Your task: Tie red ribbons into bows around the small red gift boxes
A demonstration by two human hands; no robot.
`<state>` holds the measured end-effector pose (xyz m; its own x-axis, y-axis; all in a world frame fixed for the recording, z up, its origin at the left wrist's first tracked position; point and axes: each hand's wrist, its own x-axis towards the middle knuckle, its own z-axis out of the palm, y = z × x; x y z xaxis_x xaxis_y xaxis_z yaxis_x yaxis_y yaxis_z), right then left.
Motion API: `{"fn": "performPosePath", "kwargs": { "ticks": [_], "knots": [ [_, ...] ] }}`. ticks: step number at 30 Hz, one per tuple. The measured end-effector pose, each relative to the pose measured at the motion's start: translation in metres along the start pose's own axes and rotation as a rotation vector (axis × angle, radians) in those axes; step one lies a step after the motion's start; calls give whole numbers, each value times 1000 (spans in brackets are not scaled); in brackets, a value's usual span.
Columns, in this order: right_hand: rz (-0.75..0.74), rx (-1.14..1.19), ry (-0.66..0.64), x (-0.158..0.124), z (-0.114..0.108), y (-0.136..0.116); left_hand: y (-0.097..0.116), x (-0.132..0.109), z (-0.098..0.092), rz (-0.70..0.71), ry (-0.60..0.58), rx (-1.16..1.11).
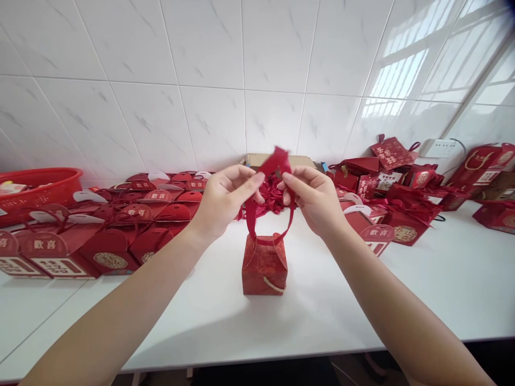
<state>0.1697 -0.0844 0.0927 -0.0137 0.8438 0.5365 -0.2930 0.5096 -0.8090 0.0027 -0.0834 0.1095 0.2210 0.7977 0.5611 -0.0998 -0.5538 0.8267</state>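
A small red gift box (263, 268) with a twisted gold cord on its side stands upright on the white table (225, 321). A dark red ribbon (250, 217) passes through the top of the box and rises in a loop. My left hand (231, 198) pinches one side of the ribbon between thumb and fingers, above the box. Opposite it, my right hand (311, 195) pinches the other side. Between the two hands the ribbon's ends stick up and overlap; whether they are knotted I cannot tell.
Rows of red gift boxes (108, 254) fill the left side, beside a red plastic basket (44, 187). Behind my hands lie a heap of red ribbons (273, 201) and a cardboard box (300, 160). More red boxes (406, 220) and a power strip (438, 147) are at right, against the tiled wall.
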Motion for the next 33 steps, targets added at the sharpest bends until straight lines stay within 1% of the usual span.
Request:
{"fn": "performPosePath", "kwargs": {
  "ticks": [2,4,6,8,11,13,15,17,19,21,23,25,27,28,29,31,32,33],
  "knots": [
    [6,-56,-83,-4,1,2,1,-1,1,-43,-55,106],
    [6,-80,-168,-8,1,5,1,-1,1,-91,-98,148],
    [4,-83,-216,-12,1,8,0,-1,0,-120,-114,136],
    [-10,-109,-224,-14,0,11,-3,0,-3,-151,-129,98],
    [-69,-214,-254,-15,-4,14,-6,0,-9,-232,-138,-17],
    [-184,-359,-297,-15,-8,14,-7,0,-13,-317,-124,-115],
    [-353,-563,-331,-16,-12,13,-7,0,-16,-391,-111,-188],
    [-507,-761,-342,-17,-16,14,-7,-1,-18,-421,-115,-232],
    [-598,-898,-342,-19,-17,16,-8,-2,-17,-413,-123,-255],
    [-635,-953,-330,-21,-17,19,-9,-3,-16,-371,-130,-239],
    [-624,-923,-280,-23,-14,22,-13,-6,-15,-256,-100,-113],
    [-578,-851,-160,-27,-12,25,-18,-11,-15,-52,-14,142],
    [-517,-820,-5,-33,-14,26,-23,-17,-18,164,90,417],
    [-481,-834,63,-36,-17,26,-26,-20,-21,245,134,527],
    [-439,-869,115,-40,-22,26,-29,-23,-26,296,170,616],
    [-303,-1002,156,-50,-38,24,-36,-30,-41,325,208,774],
    [-213,-1089,152,-56,-49,23,-40,-34,-51,318,199,856],
    [-109,-1184,131,-61,-60,22,-44,-39,-61,301,157,938]
  ]
}}
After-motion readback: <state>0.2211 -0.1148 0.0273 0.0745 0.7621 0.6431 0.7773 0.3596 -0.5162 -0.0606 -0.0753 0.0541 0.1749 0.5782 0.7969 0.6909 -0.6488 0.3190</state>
